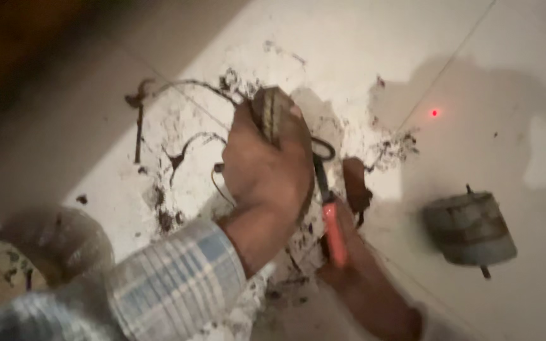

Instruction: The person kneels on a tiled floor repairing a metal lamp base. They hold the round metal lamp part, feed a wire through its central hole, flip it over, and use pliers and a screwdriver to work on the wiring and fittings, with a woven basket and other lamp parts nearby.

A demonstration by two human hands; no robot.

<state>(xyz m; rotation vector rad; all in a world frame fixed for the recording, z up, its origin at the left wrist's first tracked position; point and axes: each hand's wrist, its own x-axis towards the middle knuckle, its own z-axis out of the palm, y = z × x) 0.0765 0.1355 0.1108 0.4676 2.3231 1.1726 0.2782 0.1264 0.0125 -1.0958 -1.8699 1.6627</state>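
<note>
Hands worked close together over the dirty white tiled floor (349,44): left hand (266,170) clamped a small grimy wound metal part (272,110), right hand (349,246) gripped red-handled pliers (331,221), needing steadier bracing.

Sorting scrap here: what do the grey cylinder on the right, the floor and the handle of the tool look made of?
The cylinder looks like dull grey metal, with a thin shaft poking out at each end; blur leaves the finish open. The floor seems to be pale, smooth tile, given the thin joint lines across it. The handle in the right hand looks like orange-red plastic or rubber.
</note>
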